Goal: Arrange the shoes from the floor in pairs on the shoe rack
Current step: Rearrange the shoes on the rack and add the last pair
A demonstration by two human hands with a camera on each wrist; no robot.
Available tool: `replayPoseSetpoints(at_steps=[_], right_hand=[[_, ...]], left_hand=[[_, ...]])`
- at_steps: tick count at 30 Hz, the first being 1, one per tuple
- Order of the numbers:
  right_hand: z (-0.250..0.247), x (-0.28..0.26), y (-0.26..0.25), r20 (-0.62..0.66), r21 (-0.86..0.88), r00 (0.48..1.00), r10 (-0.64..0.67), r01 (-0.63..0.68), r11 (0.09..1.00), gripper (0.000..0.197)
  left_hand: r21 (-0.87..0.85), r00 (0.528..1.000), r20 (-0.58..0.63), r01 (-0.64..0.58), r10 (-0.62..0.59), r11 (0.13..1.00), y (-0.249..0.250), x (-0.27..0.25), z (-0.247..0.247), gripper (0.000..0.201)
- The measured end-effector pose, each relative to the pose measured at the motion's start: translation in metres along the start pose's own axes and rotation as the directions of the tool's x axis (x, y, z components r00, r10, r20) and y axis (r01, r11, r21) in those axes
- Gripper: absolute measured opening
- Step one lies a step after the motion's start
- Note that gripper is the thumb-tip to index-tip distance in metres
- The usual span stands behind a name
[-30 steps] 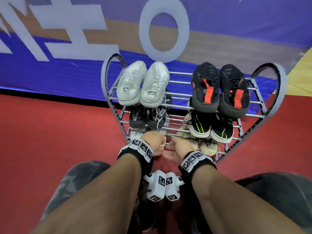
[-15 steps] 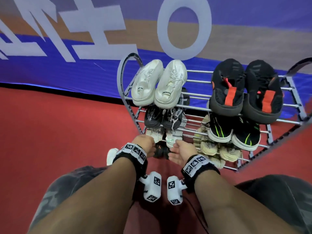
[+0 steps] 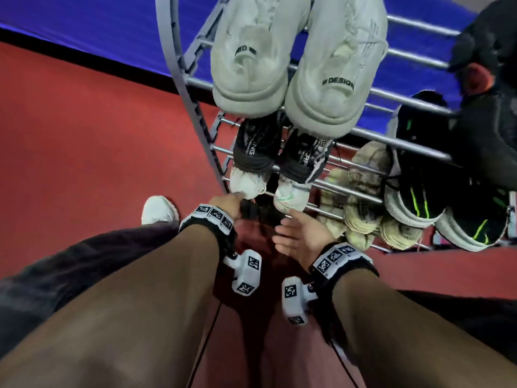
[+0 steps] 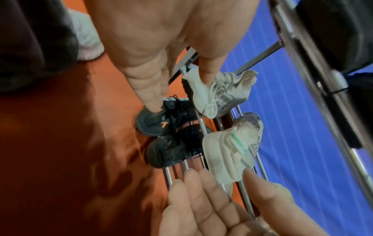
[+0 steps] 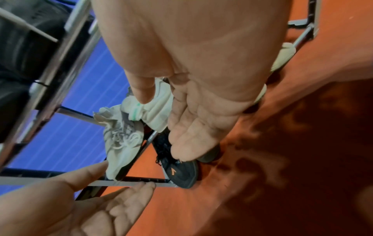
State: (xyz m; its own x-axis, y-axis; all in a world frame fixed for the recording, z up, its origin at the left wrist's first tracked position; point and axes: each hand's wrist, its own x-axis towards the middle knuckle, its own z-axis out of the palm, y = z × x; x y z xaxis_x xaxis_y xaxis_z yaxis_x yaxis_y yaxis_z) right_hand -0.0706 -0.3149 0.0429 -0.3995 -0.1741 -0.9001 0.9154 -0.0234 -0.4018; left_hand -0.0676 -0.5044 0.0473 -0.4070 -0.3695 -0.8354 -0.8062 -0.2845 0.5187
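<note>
We see both hands reaching to the bottom shelf of the metal shoe rack (image 3: 411,100), which stands on the red floor (image 3: 84,152) before a blue banner (image 3: 92,26). The left hand (image 3: 228,204) has its fingers stretched out straight, their tips touching the heel of a dark sneaker with an orange mark (image 4: 153,122); its thumb lies against the heel of a white sneaker (image 4: 218,95) on the shelf above. We cannot tell whether the fingers press or merely rest there. A second dark sneaker (image 4: 171,148) sits just beside the first on the lowest bars. The right hand (image 3: 303,236) is held palm up with fingers straight and slightly apart, holding nothing, its tips near the dark pair and its thumb just under the heel of a white sneaker with a green stripe (image 4: 230,153). Higher on the rack, from the head view, a pale grey pair (image 3: 293,60) occupies the top left, with a black pair with white lettering (image 3: 279,147) under it. To the right sit a black pair with red heel tabs (image 3: 486,65), a black pair with green stripes (image 3: 436,203) and a beige pair (image 3: 363,197). A white shoe (image 3: 159,210) stands on the floor left of the rack, its rear covered by the person's dark trouser leg (image 3: 84,264).
</note>
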Motion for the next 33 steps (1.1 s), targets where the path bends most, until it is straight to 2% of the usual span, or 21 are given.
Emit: replayPoseSetpoints(at_steps=[2,4,5,7,9,11,13,18,23,26,30,33], right_hand=[[-0.008,0.004,0.004,-0.029,-0.005,1.000,0.002,-0.002,1.000,0.053],[-0.014,0.006,0.006,-0.063,-0.009,0.998,-0.001,0.000,1.000,0.053],[-0.017,0.006,0.007,-0.080,-0.009,0.997,-0.005,0.004,1.000,0.052],[-0.020,0.004,0.006,-0.093,-0.006,0.996,-0.012,0.011,1.000,0.048],[-0.019,0.000,0.006,-0.084,-0.013,0.996,-0.018,0.017,1.000,0.045],[-0.013,-0.006,0.004,-0.066,-0.026,0.997,-0.029,0.027,0.999,0.041],[-0.004,-0.016,0.003,-0.046,-0.038,0.998,-0.044,0.042,0.998,0.037],[0.022,-0.045,0.004,-0.019,-0.083,0.993,-0.113,0.111,0.990,0.030],[0.043,-0.084,0.006,0.046,-0.189,0.986,-0.161,0.167,0.968,0.026],[0.045,-0.107,0.003,0.060,-0.215,0.977,-0.206,0.214,0.953,0.026],[0.027,-0.124,0.003,-0.030,-0.228,0.959,-0.281,0.267,0.936,0.030],[-0.012,-0.101,0.003,-0.194,-0.227,0.915,-0.353,0.308,0.924,0.063]], left_hand=[[-0.191,0.998,0.044,0.057,-0.050,0.980,-0.003,0.006,0.010,0.025],[-0.290,0.994,0.100,0.074,-0.046,0.954,-0.005,0.009,0.016,0.008],[-0.350,0.993,0.106,0.082,-0.047,0.933,-0.005,0.011,0.020,0.008],[-0.349,0.997,0.070,0.062,-0.040,0.935,-0.005,0.014,0.018,0.016],[-0.398,0.998,0.056,0.032,-0.011,0.917,-0.002,0.007,0.011,0.007],[-0.432,0.999,0.047,0.035,-0.016,0.901,0.004,-0.003,0.001,0.025],[-0.393,0.999,0.021,0.040,-0.035,0.919,0.014,-0.020,-0.012,0.028],[-0.200,0.998,-0.068,-0.014,0.000,0.980,0.029,-0.077,-0.058,0.017],[-0.045,0.984,-0.159,-0.092,0.083,0.995,0.023,-0.133,-0.107,0.021],[0.115,0.968,-0.173,-0.165,0.183,0.980,0.018,-0.159,-0.126,0.029],[0.099,0.954,-0.222,-0.182,0.200,0.978,0.005,-0.186,-0.137,0.012],[-0.019,0.963,-0.196,-0.192,0.185,0.981,-0.011,-0.191,-0.129,0.019]])
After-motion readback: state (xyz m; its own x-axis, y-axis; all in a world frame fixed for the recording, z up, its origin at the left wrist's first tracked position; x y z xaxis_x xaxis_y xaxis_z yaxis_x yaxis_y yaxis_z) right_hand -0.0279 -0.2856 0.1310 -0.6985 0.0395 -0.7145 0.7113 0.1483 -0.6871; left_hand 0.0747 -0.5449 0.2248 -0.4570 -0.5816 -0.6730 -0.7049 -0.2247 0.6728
